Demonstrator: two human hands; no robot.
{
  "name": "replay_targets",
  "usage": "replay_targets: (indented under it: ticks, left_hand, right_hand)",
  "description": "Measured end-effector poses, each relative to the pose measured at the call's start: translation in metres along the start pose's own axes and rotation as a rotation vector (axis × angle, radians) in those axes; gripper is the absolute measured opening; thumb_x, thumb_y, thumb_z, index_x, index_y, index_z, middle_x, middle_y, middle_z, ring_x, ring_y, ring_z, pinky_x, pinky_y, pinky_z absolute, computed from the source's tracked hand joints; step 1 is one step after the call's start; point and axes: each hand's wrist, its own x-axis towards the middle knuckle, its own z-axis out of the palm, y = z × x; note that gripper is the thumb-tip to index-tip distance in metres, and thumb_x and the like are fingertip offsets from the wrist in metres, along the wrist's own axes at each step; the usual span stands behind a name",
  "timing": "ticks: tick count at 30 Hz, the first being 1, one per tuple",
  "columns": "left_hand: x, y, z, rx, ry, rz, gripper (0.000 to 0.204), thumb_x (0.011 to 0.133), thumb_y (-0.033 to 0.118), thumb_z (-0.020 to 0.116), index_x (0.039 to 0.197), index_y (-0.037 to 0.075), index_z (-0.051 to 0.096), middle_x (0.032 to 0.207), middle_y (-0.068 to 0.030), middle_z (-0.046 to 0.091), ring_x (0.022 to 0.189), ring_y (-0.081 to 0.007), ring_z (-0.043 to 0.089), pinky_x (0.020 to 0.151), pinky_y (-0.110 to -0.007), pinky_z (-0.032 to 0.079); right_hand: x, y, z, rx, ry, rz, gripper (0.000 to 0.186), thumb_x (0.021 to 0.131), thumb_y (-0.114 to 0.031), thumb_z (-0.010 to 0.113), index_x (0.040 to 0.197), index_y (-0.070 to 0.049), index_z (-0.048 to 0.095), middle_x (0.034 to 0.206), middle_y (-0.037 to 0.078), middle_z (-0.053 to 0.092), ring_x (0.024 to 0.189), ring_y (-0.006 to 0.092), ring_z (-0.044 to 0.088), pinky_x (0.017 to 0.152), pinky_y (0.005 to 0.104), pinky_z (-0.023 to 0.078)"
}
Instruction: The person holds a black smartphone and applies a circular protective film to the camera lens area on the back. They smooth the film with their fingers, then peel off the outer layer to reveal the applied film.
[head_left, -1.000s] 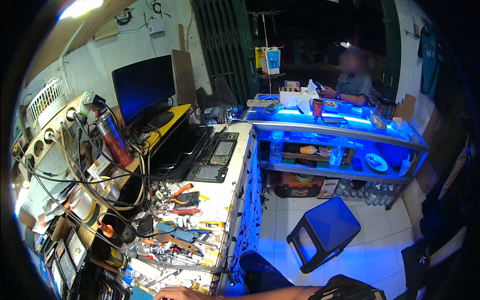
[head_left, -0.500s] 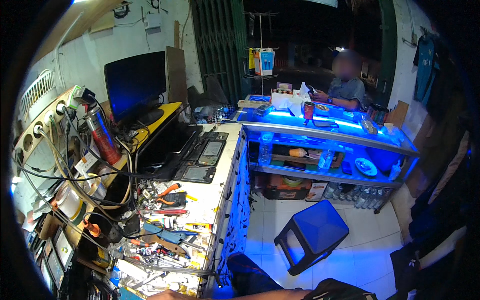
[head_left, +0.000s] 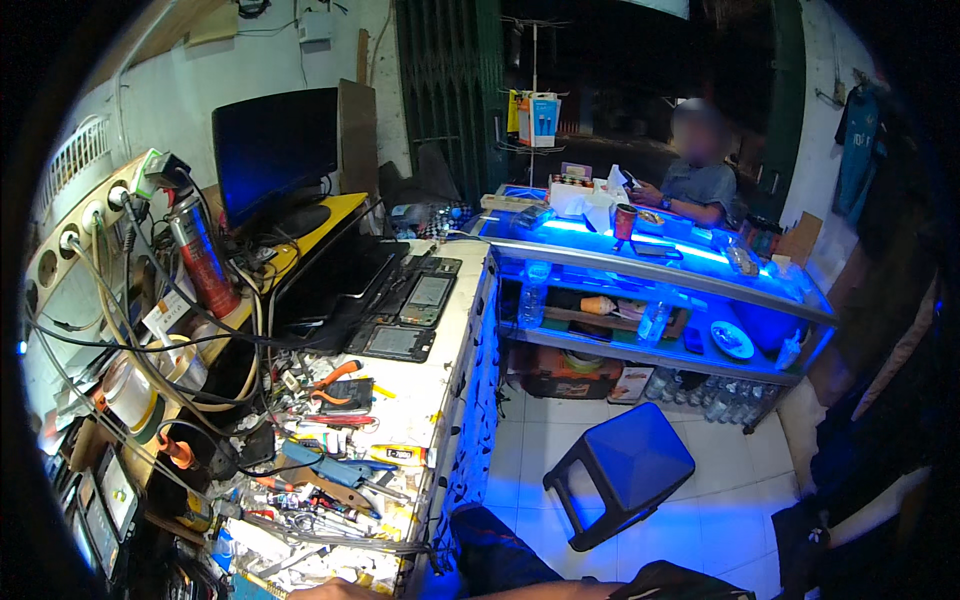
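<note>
My right hand reaches leftward along the lower edge beside a blue item on the littered workbench; most of it is cut off, so its grip is hidden. My left hand is out of view. Around the right hand lie pale scraps, cables and many small tools, including a blue-handled tool, orange pliers and a yellow tube. Farther back on the bench lie opened dark devices.
A black stool stands on the tiled floor right of the bench. A blue-lit glass counter crosses the back, where another person sits holding a small object. Power strips, a spray can and a monitor line the left.
The view has shifted slightly, so the bench and stool sit a little further left than a second ago. Less of my right hand shows above the lower edge.
</note>
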Motion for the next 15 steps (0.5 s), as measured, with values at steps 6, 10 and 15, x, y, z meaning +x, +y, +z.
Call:
replay_targets:
  ticks: [6,10,15]
  left_hand:
    - [-0.003,0.0,0.001,-0.128,0.164,-0.207,0.038,0.095,0.026,0.057,0.113,-0.007,0.058,0.108,-0.0177,0.062,0.092,-0.0229,0.058,0.084,-0.035,0.047]
    - [-0.008,-0.02,-0.008,-0.098,0.065,-0.192,0.034,0.097,0.019,0.052,0.12,-0.006,0.055,0.112,-0.0191,0.061,0.094,-0.0261,0.059,0.086,-0.037,0.047]
    - [-0.01,-0.04,-0.021,0.472,-0.161,0.19,0.048,0.089,0.003,0.052,0.137,0.002,0.043,0.121,-0.0233,0.056,0.101,-0.0379,0.058,0.089,-0.042,0.046]
  right_hand:
    - [-0.004,-0.001,0.001,-0.013,-0.004,0.099,0.03,0.09,-0.014,0.062,0.117,-0.004,0.059,0.085,0.01,0.069,0.079,0.0135,0.065,0.072,0.0297,0.05]
    - [-0.002,0.0,0.002,-0.114,0.004,0.046,0.025,0.09,-0.018,0.063,0.109,-0.001,0.063,0.091,0.01,0.068,0.086,0.0148,0.064,0.077,0.0301,0.05]
    - [-0.006,0.002,0.001,-0.179,-0.007,0.118,0.027,0.091,-0.025,0.062,0.107,-0.003,0.062,0.092,0.007,0.066,0.085,0.0143,0.062,0.071,0.0283,0.047]
